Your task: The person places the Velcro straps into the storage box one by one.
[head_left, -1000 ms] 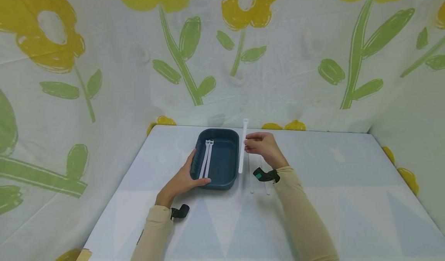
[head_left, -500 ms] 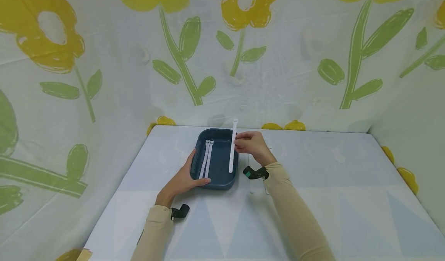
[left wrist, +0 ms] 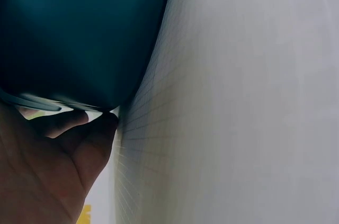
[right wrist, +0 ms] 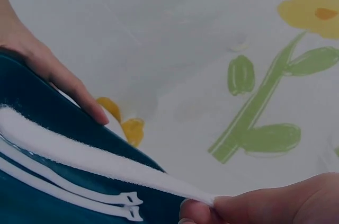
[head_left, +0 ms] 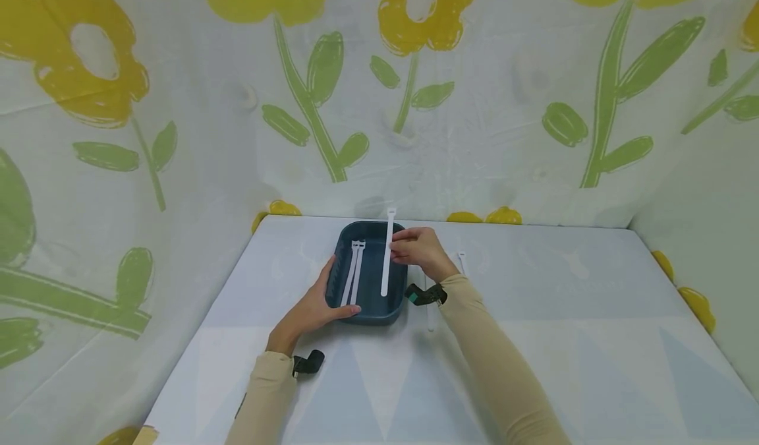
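A dark teal plastic tray (head_left: 371,270) stands on the table. My left hand (head_left: 311,310) grips its left side, thumb over the near rim and fingers along the outer wall, as the left wrist view (left wrist: 53,160) also shows from low down. Over the tray's right half, my right hand (head_left: 422,252) pinches a white hook-and-loop cable tie (head_left: 387,260) by its edge. That strap hangs lengthwise, its slotted head pointing away from me. Two similar cable ties (right wrist: 69,188) lie side by side inside the tray, heads at the far end.
Right of the tray, more white cable ties (head_left: 430,316) lie on the pale table (head_left: 569,359), partly covered by my right forearm. A flower-printed cloth (head_left: 492,102) rises behind the table and along both sides.
My right hand has carried the cable tie leftward, from beside the tray's right rim to over its interior. My left hand and the tray stay in place.
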`<state>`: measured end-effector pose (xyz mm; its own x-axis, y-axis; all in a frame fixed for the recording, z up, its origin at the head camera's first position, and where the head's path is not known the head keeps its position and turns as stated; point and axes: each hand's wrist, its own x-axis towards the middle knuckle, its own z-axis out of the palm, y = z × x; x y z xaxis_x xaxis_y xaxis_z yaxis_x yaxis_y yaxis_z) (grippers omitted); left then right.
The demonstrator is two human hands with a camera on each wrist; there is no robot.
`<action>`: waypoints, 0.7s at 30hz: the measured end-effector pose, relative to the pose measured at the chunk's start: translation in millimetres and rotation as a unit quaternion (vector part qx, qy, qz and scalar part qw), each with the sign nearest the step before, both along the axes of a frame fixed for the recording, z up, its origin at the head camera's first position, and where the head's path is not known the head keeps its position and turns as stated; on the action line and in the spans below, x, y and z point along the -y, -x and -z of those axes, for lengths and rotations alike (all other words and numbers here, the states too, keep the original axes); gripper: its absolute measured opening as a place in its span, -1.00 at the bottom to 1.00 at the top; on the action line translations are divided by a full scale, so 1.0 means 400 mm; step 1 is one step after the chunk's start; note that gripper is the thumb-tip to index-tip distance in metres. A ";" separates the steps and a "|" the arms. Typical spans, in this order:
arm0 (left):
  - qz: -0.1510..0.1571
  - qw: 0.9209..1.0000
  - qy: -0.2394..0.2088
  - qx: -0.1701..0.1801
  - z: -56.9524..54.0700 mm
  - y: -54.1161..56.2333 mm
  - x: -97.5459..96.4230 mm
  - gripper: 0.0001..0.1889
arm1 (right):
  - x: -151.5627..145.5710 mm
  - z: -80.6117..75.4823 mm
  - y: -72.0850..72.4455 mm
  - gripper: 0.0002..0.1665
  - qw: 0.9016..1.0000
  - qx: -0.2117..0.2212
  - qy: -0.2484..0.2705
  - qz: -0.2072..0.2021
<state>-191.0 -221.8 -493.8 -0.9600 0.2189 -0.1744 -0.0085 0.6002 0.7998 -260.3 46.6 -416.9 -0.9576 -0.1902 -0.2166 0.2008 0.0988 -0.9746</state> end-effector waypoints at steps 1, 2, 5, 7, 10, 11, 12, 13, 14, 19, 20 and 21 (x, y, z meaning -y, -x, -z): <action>0.000 1.000 0.000 0.000 0.000 0.000 0.000 0.35 | 0.003 0.002 0.002 -0.67 1.000 0.001 -0.003 0.001; 0.001 1.000 0.000 0.000 0.000 0.000 -0.001 0.35 | 0.005 0.004 0.004 -0.68 1.000 0.003 -0.006 0.001; 0.000 1.000 0.001 0.002 0.000 0.001 -0.002 0.35 | 0.013 0.011 0.010 -0.67 1.000 0.006 -0.008 0.000; -0.001 1.000 0.002 0.003 0.000 0.001 -0.003 0.34 | 0.018 0.015 0.014 -0.68 1.000 0.009 -0.010 -0.001; -0.001 1.000 0.004 0.004 -0.001 0.001 -0.004 0.33 | 0.025 0.019 0.017 -0.68 1.000 0.015 -0.010 -0.003; -0.002 1.000 0.004 0.005 -0.001 0.000 -0.004 0.33 | 0.027 0.021 0.018 -0.68 1.000 0.018 -0.010 -0.004; -0.002 1.000 0.004 0.005 -0.001 0.000 -0.004 0.33 | 0.030 0.021 0.018 -0.68 1.000 0.018 -0.010 -0.005; -0.002 1.000 0.005 0.004 -0.002 0.000 -0.004 0.34 | 0.032 0.021 0.019 -0.68 1.000 0.020 -0.009 -0.005; -0.002 1.000 0.005 0.004 -0.002 -0.001 -0.003 0.34 | 0.035 0.021 0.020 -0.68 1.000 0.021 -0.009 -0.005; -0.001 1.000 0.006 0.003 -0.006 -0.003 -0.002 0.36 | 0.049 0.022 0.025 -0.68 1.000 0.026 -0.011 0.000; 0.000 1.000 0.006 0.004 -0.007 -0.004 -0.002 0.36 | 0.052 0.022 0.026 -0.68 1.000 0.026 -0.012 0.000; 0.000 1.000 0.004 0.004 -0.008 -0.005 -0.002 0.36 | 0.055 0.022 0.027 -0.69 1.000 0.026 -0.012 0.001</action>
<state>-189.2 -221.0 -490.6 -0.9586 0.2175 -0.1840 -0.0148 0.6068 0.7947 -270.9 24.7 -425.7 -0.9451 -0.1824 -0.2713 0.2522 0.1209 -0.9601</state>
